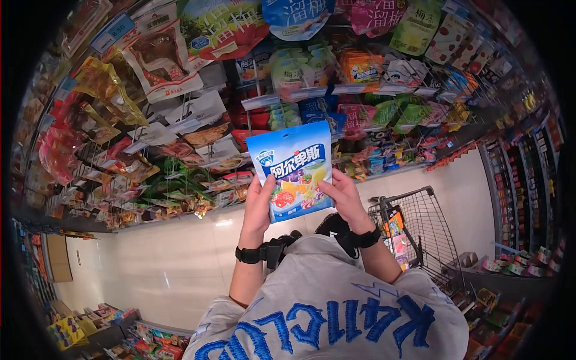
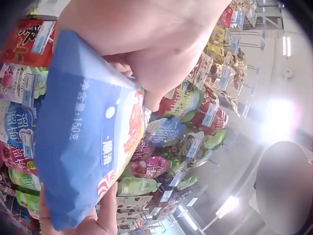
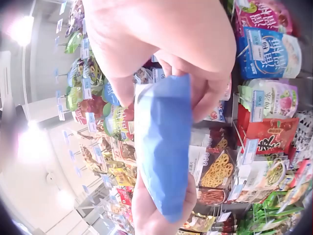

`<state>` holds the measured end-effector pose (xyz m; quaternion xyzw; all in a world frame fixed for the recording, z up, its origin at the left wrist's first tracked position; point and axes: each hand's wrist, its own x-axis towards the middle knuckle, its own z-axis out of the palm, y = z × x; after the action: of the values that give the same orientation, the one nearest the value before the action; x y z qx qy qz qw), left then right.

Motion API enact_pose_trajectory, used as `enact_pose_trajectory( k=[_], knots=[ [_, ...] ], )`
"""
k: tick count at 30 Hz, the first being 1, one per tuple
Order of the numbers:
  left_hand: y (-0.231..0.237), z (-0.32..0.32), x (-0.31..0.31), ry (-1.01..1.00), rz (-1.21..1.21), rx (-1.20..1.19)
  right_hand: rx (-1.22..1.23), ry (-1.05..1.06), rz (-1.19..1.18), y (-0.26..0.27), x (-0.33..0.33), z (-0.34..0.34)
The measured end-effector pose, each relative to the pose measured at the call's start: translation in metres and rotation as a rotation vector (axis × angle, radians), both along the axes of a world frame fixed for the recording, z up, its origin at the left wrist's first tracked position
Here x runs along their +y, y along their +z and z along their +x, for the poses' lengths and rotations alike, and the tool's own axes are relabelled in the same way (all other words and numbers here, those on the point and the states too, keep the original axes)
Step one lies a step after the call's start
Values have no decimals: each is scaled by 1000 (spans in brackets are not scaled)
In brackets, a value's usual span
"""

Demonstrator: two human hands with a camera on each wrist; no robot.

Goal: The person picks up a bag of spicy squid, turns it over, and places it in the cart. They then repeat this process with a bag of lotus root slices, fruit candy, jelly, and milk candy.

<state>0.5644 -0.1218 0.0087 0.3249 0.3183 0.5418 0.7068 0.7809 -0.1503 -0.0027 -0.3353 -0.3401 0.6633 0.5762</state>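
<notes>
A blue and white candy bag [image 1: 292, 162] with fruit pictures and large Chinese lettering is held up between both hands, its printed front facing the head camera. My left hand [image 1: 258, 204] grips the bag's lower left edge, thumb on the front. At the lower right edge my right hand [image 1: 345, 195] pinches it the same way, thumb over the front and fingers behind. From the left wrist the bag's blue bottom [image 2: 73, 132] shows, with the left hand [image 2: 142, 39] close above it. The right wrist view has the bag [image 3: 164, 142] end-on below the right hand [image 3: 161, 39].
Shelf racks [image 1: 282, 96] hung with snack bags and price tags stand ahead. A black wire shopping cart [image 1: 420, 234] with colourful packs is at the right. Pale floor [image 1: 162, 252] runs below the racks, and more goods [image 1: 90, 324] lie at the lower left.
</notes>
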Motion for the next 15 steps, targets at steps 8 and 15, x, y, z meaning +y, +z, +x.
enact_pose_trajectory(
  k=[8, 15],
  knots=[
    [10, -6, -6, -123, 76, 172, 27, -62, -13, 5, -1, -9],
    [9, -13, -10, -99, 77, 187, -23, 61, -14, 10, -3, -18]
  ],
)
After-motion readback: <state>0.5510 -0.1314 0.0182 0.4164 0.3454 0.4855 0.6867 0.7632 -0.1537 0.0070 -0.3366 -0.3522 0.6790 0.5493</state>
